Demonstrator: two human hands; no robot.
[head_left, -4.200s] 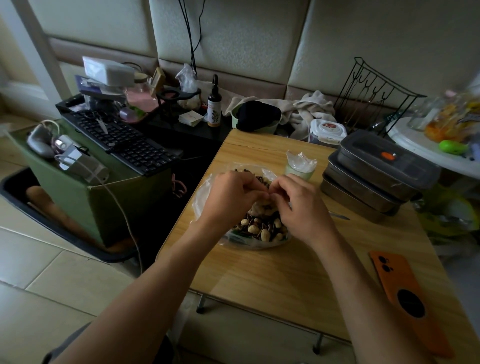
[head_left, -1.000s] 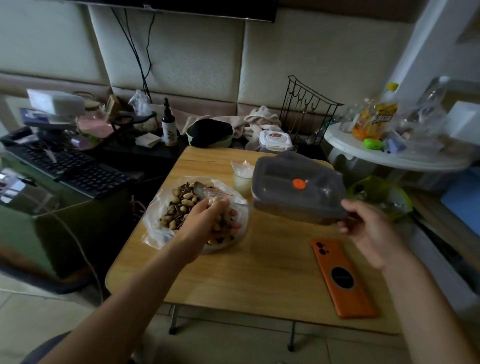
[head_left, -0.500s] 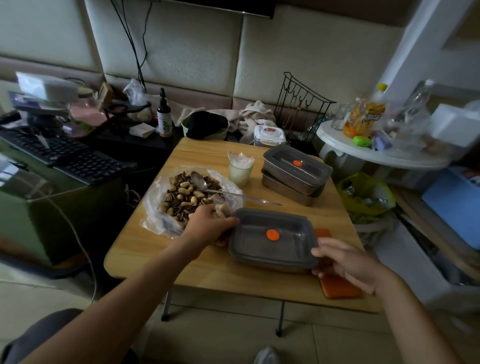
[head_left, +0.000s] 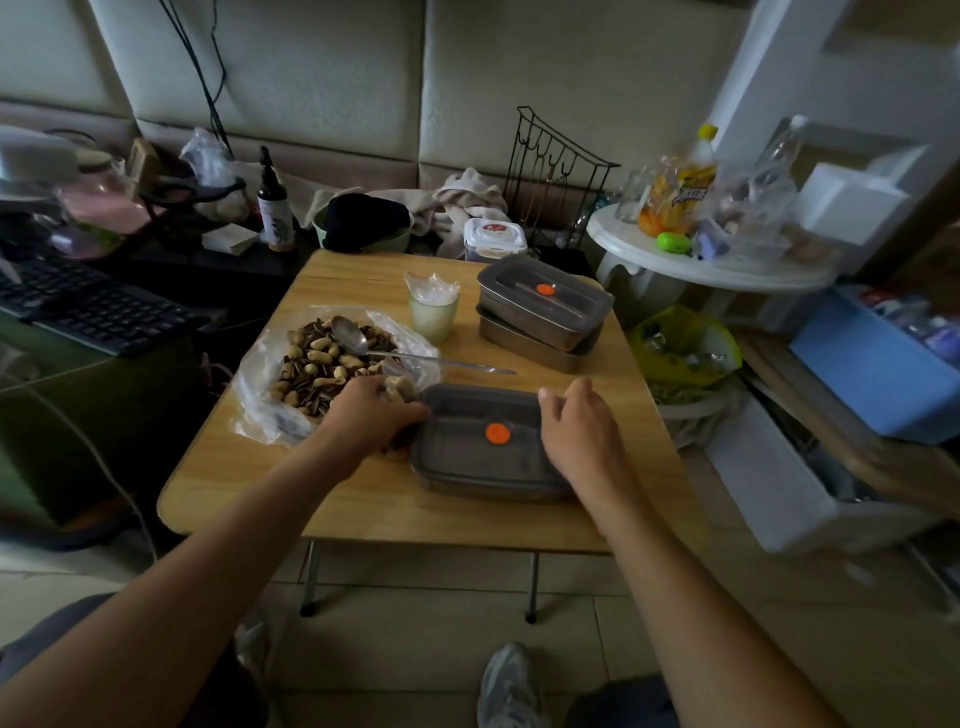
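Note:
A steel container with a grey lid and an orange dot (head_left: 467, 457) sits on the near part of the wooden table (head_left: 270, 467). My left hand (head_left: 366, 415) grips its left end, fingers curled at the corner. On the lid's right edge lies my right hand (head_left: 582, 431), thumb on top and fingers wrapped over the side. Just left of the container is an open plastic bag of peanuts and sunflower seeds (head_left: 317, 364). A metal spoon (head_left: 358, 340) rests in the bag, its handle pointing right.
Two more lidded steel containers (head_left: 540, 306) are stacked at the back right of the table, beside a green cup lined with plastic (head_left: 434, 314). A keyboard (head_left: 93, 306) lies left of the table; a white round stand with bottles (head_left: 701, 260) is to the right.
My right hand carried the top container off the stack and set it down at the table's front. My left hand left the bag and took the container's left end. The orange phone is now hidden.

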